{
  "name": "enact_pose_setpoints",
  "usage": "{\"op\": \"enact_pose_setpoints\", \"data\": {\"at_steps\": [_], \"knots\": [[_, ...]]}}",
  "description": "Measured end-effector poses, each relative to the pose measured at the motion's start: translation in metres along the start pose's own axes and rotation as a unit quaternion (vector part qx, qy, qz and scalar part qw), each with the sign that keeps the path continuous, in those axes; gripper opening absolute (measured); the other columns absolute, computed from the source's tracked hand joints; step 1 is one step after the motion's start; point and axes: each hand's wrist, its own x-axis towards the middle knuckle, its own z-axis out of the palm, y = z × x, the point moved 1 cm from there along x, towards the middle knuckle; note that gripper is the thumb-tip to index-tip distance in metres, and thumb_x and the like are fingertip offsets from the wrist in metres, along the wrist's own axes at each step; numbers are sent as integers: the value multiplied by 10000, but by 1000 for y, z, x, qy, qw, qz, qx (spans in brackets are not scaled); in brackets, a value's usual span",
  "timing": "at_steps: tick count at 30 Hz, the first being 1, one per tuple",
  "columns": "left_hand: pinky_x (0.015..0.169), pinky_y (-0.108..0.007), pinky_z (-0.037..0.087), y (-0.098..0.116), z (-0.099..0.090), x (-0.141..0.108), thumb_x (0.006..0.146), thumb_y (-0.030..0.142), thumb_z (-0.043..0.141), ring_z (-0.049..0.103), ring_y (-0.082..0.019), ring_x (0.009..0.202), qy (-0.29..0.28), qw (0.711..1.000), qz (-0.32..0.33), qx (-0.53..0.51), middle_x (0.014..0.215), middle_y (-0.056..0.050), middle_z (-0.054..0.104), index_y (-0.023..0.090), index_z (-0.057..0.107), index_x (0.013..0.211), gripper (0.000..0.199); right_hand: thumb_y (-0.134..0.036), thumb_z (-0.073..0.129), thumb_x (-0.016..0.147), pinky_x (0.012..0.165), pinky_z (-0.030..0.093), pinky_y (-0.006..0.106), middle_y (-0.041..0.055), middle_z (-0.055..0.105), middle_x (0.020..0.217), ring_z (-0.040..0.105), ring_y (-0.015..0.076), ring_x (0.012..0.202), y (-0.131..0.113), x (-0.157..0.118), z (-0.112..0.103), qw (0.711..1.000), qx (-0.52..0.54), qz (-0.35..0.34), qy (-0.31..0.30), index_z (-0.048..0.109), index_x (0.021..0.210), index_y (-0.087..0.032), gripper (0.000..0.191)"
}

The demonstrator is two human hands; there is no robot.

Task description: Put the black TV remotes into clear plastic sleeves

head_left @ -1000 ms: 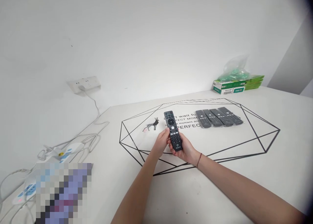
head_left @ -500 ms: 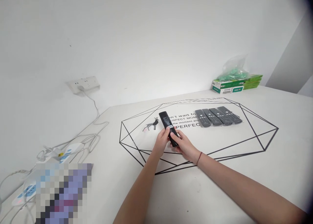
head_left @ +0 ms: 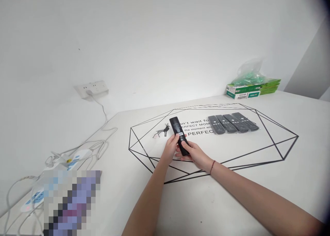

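so going by what's visible, this is somewhere in the middle, i'd say. one black remote [head_left: 177,126] is up in both hands, with its back facing the camera and its far end pointing toward the far edge of the tabletop [head_left: 116,194]. it sits over the middle part, left of the others and well apart from them. there's small print and a pale label on the back, too tiny to read, and i can't tell whether the battery cover is fully shut.

left hand [head_left: 169,149] has it pinched along the left side, right hand [head_left: 198,156] is closed around the lower end with the thumb pressed on the back. so both are full, and that remote isn't put down yet.

the four dark remotes [head_left: 227,123] are already laid side by side, buttons up, right of the middle and closer to the far edge than the near one. they look like they're in clear film, neither hand touching them. so that's four lying neatly, one in handling. can't tell if those four are finished or waiting, nothing on them says.

rest of it: green and white boxes [head_left: 243,88] with a plastic bag [head_left: 249,74] on top by the far edge, and a power strip [head_left: 38,197] with cables over by the left edge.
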Motion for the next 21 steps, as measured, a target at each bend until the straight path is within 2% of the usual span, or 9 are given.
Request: {"op": "enact_pose_setpoints", "data": {"at_steps": [2,4,7,10,12,15,17,19,21], "knots": [[739,-284,457,0,-1,1,803,514,516,593,-197,933,3,1000,2,23,1120,-114,632,148,612,1048,451,-455,592,809,533,550,246,116,640,993,678,164,695,-3,-1,-1,999,-6,27,-18,545,971,-151,348],[755,-292,452,0,-4,4,798,523,509,592,-197,935,14,999,7,46,1096,-110,642,153,609,1044,455,-475,574,814,416,475,198,115,636,980,668,150,629,-5,-3,-3,998,-24,44,-42,523,978,-156,362],[766,-293,443,0,-15,8,795,549,479,593,-186,900,72,994,18,76,1050,-101,654,151,607,1037,483,-461,550,827,312,315,176,71,640,805,574,100,442,-7,-6,-6,992,-99,54,-54,505,961,-158,334],[719,-278,435,1,-30,11,801,564,443,589,-177,832,108,983,11,151,944,-79,663,144,624,954,482,-429,513,843,349,311,210,11,614,668,490,94,360,-7,-9,-10,966,-258,25,-21,493,1027,-192,302],[651,-269,418,1,-39,10,804,573,420,578,-172,750,110,964,-4,242,812,-51,650,151,628,851,473,-393,496,850,449,364,238,13,626,697,541,123,448,-7,-10,-13,921,-385,-55,13,506,1034,-215,256],[604,-270,390,1,-46,7,815,554,407,559,-170,674,120,917,-12,381,700,-29,615,169,618,789,440,-343,494,850,589,364,264,47,651,822,598,182,691,-6,-10,-14,828,-538,-155,46,532,1014,-224,206],[646,-279,399,0,-47,7,824,504,426,576,-181,715,131,888,-3,441,752,-38,636,180,620,898,384,-342,473,862,601,339,268,59,649,849,588,200,748,-4,-8,-15,782,-599,-164,53,530,1024,-220,211],[698,-292,408,-1,-46,7,832,463,437,595,-196,776,134,866,5,483,834,-51,659,195,585,1048,375,-350,446,877,614,338,272,69,635,858,573,201,756,-3,-7,-16,752,-635,-168,59,532,1006,-205,212],[721,-302,412,-2,-45,7,847,447,419,604,-208,814,133,841,13,524,869,-61,667,204,555,1112,385,-359,435,883,673,361,285,89,611,882,557,207,797,-3,-5,-17,725,-659,-187,73,549,951,-182,221]]}}
